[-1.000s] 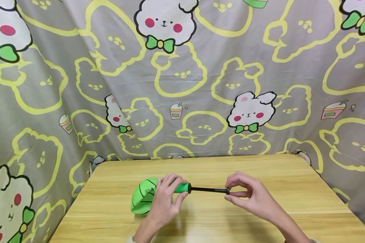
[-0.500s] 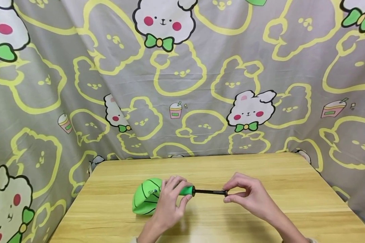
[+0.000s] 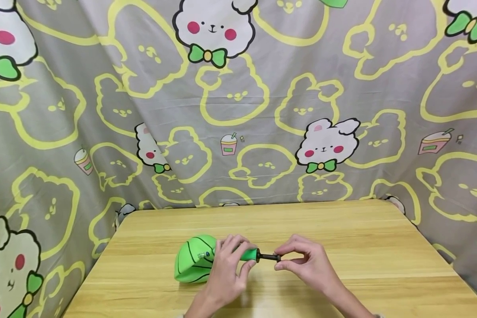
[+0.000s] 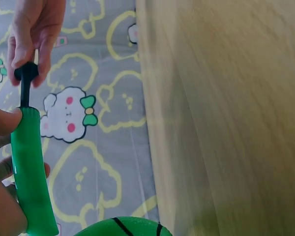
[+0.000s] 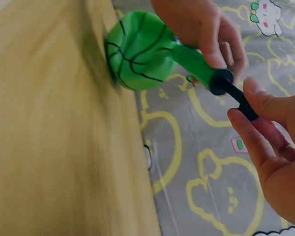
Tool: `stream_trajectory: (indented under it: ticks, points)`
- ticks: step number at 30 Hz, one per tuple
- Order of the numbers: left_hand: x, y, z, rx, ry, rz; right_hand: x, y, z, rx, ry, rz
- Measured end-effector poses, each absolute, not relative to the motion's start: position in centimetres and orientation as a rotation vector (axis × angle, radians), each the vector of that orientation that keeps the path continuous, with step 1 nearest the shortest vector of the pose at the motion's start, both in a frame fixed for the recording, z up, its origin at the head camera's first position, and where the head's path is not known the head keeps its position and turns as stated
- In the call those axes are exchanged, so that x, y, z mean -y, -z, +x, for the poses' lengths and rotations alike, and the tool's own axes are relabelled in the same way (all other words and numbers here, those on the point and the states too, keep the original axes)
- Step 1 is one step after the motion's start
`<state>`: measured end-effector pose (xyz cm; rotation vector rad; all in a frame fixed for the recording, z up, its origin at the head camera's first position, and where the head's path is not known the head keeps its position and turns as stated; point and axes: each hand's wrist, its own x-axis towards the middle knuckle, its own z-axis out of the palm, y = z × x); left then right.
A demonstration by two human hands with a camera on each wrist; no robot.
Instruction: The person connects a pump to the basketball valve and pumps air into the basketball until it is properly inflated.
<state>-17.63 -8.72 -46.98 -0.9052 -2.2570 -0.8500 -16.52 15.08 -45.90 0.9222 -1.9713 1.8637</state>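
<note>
A green hand pump (image 4: pixel 29 167) lies level above the table, its black plunger rod partly out of the barrel. My left hand (image 3: pixel 227 269) grips the green barrel. With thumb and fingers my right hand (image 3: pixel 308 263) pinches the black handle (image 5: pixel 247 111) at the rod's end. Left of the pump sits a bright green ball (image 3: pixel 192 260) with black lines, partly deflated, a dent in its side. In the right wrist view the barrel's far end meets the ball (image 5: pixel 140 51); in the head view my left hand hides that joint.
Beneath the hands spreads a light wood-grain table (image 3: pixel 342 229). Behind it and along both sides hangs a grey curtain (image 3: pixel 254 101) with yellow outlines and white cartoon animals.
My right hand has moved left, so less of the black rod shows. My left hand and the barrel have shifted slightly right and down. The ball looks a little fuller.
</note>
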Motion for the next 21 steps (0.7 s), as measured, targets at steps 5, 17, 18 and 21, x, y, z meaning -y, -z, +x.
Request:
stream_trajectory:
  ticks: [5, 17, 18, 21]
  points:
    - [8.3, 47.1, -17.4, 2.241, 0.810, -0.931, -14.0, 46.3, -16.3, 1.954, -1.870, 0.909]
    - [8.8, 46.8, -17.7, 2.266, 0.801, -0.943, -13.9, 45.4, -16.0, 2.082, -1.871, 0.895]
    - [8.9, 46.8, -17.7, 2.265, 0.797, -0.944, -13.9, 45.3, -16.0, 2.096, -1.867, 0.894]
    - [9.2, 46.7, -17.9, 2.258, 0.793, -0.944, -14.3, 44.9, -15.9, 2.126, -1.860, 0.886]
